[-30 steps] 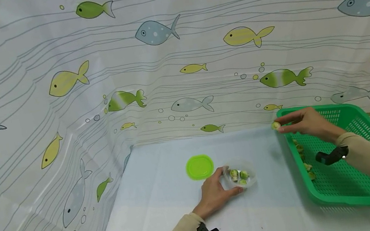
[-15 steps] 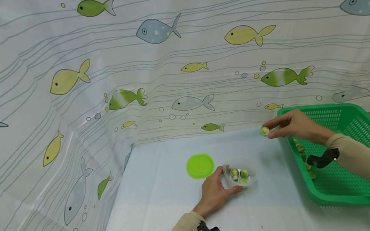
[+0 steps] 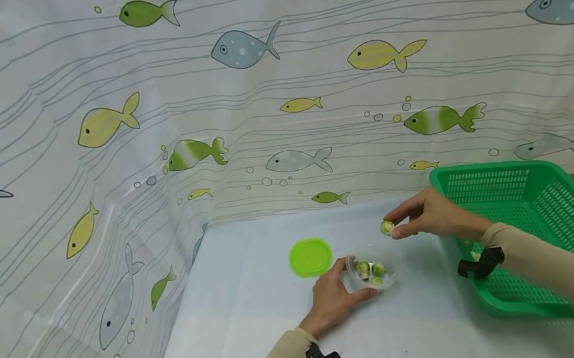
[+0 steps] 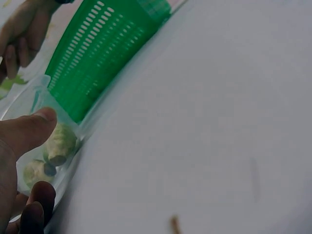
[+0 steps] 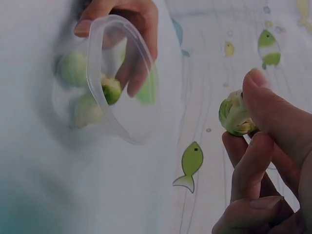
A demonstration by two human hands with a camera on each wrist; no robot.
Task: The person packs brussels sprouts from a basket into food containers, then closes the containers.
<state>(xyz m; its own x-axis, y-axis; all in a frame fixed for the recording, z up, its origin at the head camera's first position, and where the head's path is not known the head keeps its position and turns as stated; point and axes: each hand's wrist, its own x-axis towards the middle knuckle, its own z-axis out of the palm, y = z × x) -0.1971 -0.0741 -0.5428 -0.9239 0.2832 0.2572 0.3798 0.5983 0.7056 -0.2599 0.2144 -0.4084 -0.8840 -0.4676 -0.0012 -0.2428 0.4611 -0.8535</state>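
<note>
My right hand [image 3: 432, 216] pinches a Brussels sprout [image 3: 387, 227] between thumb and fingertips, in the air just behind and right of a clear plastic container [image 3: 394, 280]. In the right wrist view the pinched sprout [image 5: 237, 115] shows green and pale leaves. With thumb and fingers spread round its left side, my left hand [image 3: 333, 300] holds the container on the table. Inside it lie three Brussels sprouts [image 3: 363, 269]. The left wrist view shows the left thumb [image 4: 36, 129] along the container's wall, with two sprouts [image 4: 61, 145] visible through it.
A bright green lid [image 3: 310, 257] lies on the table behind the left hand. On the right stands a large green plastic basket [image 3: 523, 307]; the right forearm crosses over it and hides most of the sprouts at its left side. A fish-printed sheet [image 3: 279, 135] rises behind the table.
The right hand has moved left and slightly nearer with the Brussels sprout, from the basket's rim to close beside the container. The left hand and container have stayed put.
</note>
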